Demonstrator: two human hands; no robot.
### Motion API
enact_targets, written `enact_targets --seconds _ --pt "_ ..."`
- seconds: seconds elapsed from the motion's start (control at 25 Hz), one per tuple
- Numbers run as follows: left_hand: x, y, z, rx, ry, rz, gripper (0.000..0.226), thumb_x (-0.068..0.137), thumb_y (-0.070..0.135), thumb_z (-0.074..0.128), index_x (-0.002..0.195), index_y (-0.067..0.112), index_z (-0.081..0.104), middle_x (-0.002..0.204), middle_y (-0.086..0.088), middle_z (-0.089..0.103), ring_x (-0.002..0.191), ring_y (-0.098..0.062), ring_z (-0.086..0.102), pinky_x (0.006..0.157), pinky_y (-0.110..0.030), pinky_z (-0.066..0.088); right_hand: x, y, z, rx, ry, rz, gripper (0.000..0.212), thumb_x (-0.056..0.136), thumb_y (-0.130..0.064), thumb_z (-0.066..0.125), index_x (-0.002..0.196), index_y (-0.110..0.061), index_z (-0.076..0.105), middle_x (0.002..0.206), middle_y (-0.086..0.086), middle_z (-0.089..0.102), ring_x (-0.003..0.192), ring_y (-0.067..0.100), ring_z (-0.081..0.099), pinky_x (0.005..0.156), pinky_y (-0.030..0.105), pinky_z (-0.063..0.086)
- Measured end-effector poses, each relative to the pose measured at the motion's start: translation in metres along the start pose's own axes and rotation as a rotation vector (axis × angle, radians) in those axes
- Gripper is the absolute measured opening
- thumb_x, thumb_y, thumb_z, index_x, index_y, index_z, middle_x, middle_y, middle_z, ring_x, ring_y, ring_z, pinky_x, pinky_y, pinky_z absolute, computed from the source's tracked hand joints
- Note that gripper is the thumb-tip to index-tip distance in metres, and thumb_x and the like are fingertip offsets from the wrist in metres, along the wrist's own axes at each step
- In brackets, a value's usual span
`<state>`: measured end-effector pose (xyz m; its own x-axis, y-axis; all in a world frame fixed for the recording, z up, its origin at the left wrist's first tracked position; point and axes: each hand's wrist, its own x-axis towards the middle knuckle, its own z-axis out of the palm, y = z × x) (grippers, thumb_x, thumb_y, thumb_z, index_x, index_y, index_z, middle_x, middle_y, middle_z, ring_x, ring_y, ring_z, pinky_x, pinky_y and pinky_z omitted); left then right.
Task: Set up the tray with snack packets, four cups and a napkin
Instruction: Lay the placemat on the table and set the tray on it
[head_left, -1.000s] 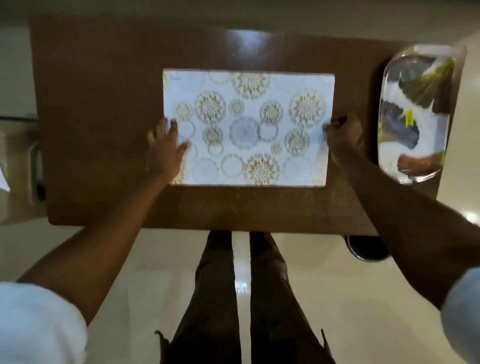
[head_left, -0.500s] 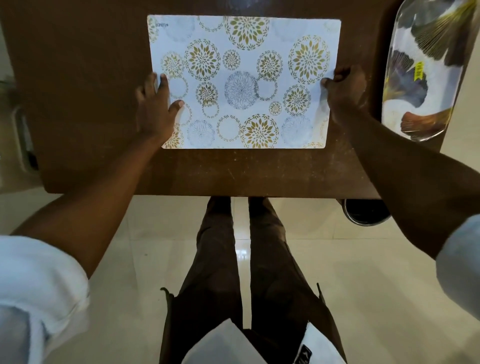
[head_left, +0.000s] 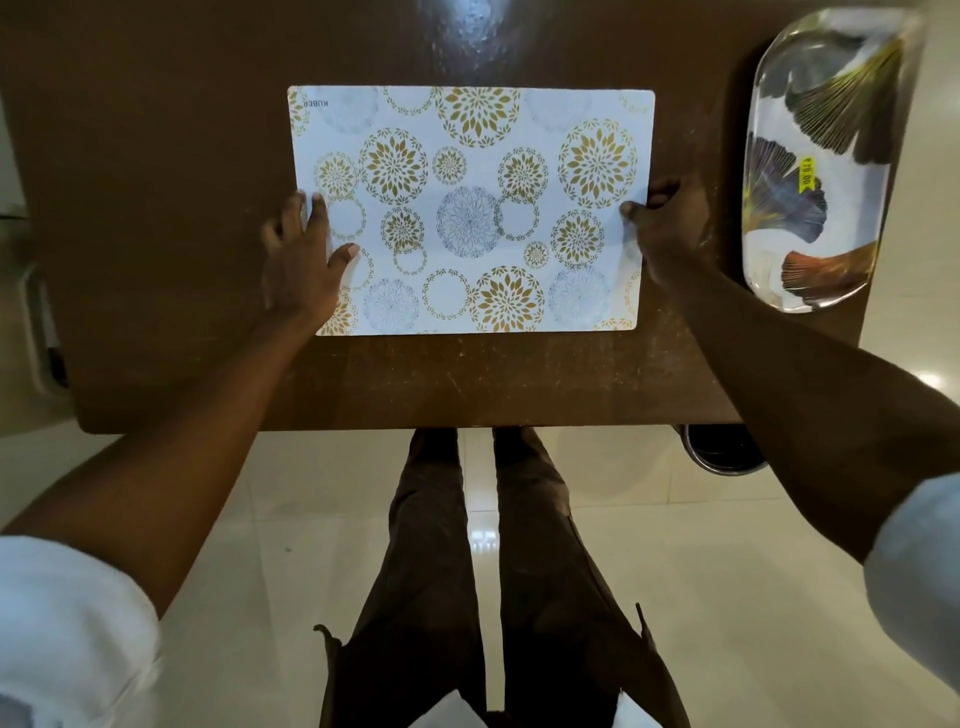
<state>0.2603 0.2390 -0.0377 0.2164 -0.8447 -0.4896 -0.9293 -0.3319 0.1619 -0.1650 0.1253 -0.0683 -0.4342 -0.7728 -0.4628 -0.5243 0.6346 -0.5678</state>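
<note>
Head view, looking down. A patterned mat lies flat on the brown table, long edges running left to right, roughly mid-table.

Left hand: released, fingers straight, palm flat over the mat's left edge, thumb on the mat.

Right hand: grasping the mat's right edge, thumb on top and fingers curled at the edge. I cannot tell if the fingers reach under it.

The tray sits at the table's right end, well apart from the mat and near the right hand, but not touching it. It is oval and white with a leaf print, and a yellow sticker lies on its face.

A metal bowl shows on the floor below the table's near right corner.
</note>
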Motion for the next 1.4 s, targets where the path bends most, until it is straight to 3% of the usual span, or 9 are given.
enact_targets --seconds 0.36,0.52,0.68,0.76,0.92,1.16,1.28,1.4 --pt "0.005 0.011 0.0 -0.054 0.047 -0.003 0.073 0.102 0.055 0.048 0.16 0.016 0.026 0.168 -0.007 0.02 0.147 -0.039 0.027 0.107 -0.056 0.047 -0.007 -0.005 -0.006 0.065 0.068 -0.043 0.033 0.079 -0.02 0.088 0.098 -0.018 0.061 0.088 -0.006 0.064 0.079 0.009 0.063 0.073 0.031 0.057" --pt "0.024 0.084 -0.022 -0.157 0.115 0.146 0.07 0.103 0.052 0.048 0.159 0.013 0.031 0.167 -0.01 0.025 0.15 -0.037 0.026 0.112 -0.055 0.042 -0.005 -0.012 -0.031 0.134 0.137 -0.056 0.03 0.08 -0.025 0.087 0.1 -0.014 0.069 0.094 0.0 0.072 0.087 0.016 0.068 0.076 0.031 0.056" --pt "0.053 0.188 -0.047 -0.203 0.118 0.313 0.065 0.104 0.049 0.049 0.157 0.013 0.035 0.165 -0.01 0.031 0.15 -0.033 0.03 0.112 -0.05 0.042 -0.001 -0.009 -0.078 0.207 0.223 -0.118 0.024 0.085 -0.027 0.082 0.103 -0.013 0.075 0.092 -0.004 0.074 0.077 0.002 0.065 0.071 0.014 0.049" --pt "0.064 0.242 -0.056 -0.196 0.095 0.395 0.062 0.105 0.046 0.049 0.155 0.012 0.037 0.161 -0.01 0.035 0.146 -0.033 0.034 0.109 -0.049 0.042 0.001 -0.002 -0.109 0.247 0.317 -0.066 0.024 0.088 -0.025 0.08 0.107 -0.012 0.077 0.098 -0.002 0.076 0.081 0.005 0.066 0.074 0.01 0.049" --pt "0.086 0.337 -0.062 -0.166 0.047 0.532 0.059 0.104 0.044 0.052 0.15 0.009 0.042 0.154 -0.013 0.042 0.141 -0.037 0.038 0.111 -0.048 0.039 0.003 0.03 -0.171 0.369 0.482 0.071 0.029 0.086 -0.029 0.081 0.111 -0.015 0.076 0.11 0.002 0.076 0.094 0.013 0.069 0.088 0.029 0.055" --pt "0.127 0.488 -0.062 -0.189 -0.051 0.574 0.057 0.103 0.04 0.057 0.15 0.01 0.045 0.152 -0.014 0.049 0.139 -0.034 0.047 0.112 -0.046 0.044 -0.009 0.104 -0.23 0.581 0.676 0.469 0.051 0.086 -0.028 0.082 0.132 -0.016 0.064 0.134 0.006 0.062 0.121 0.024 0.062 0.104 0.036 0.053" --pt "0.154 0.539 -0.047 -0.125 -0.097 0.607 0.05 0.1 0.036 0.06 0.139 0.004 0.055 0.139 -0.019 0.059 0.127 -0.036 0.057 0.101 -0.044 0.048 -0.026 0.133 -0.222 0.63 0.659 0.604 0.055 0.089 -0.034 0.08 0.137 -0.016 0.062 0.132 0.007 0.067 0.12 0.026 0.064 0.095 0.022 0.047" --pt "0.177 0.576 -0.022 -0.014 -0.181 0.61 0.05 0.1 0.039 0.062 0.13 0.0 0.058 0.129 -0.023 0.062 0.118 -0.04 0.061 0.095 -0.045 0.05 -0.029 0.154 -0.203 0.649 0.685 0.675 0.048 0.088 -0.026 0.082 0.131 -0.01 0.067 0.122 0.009 0.073 0.109 0.022 0.068 0.079 0.011 0.046"
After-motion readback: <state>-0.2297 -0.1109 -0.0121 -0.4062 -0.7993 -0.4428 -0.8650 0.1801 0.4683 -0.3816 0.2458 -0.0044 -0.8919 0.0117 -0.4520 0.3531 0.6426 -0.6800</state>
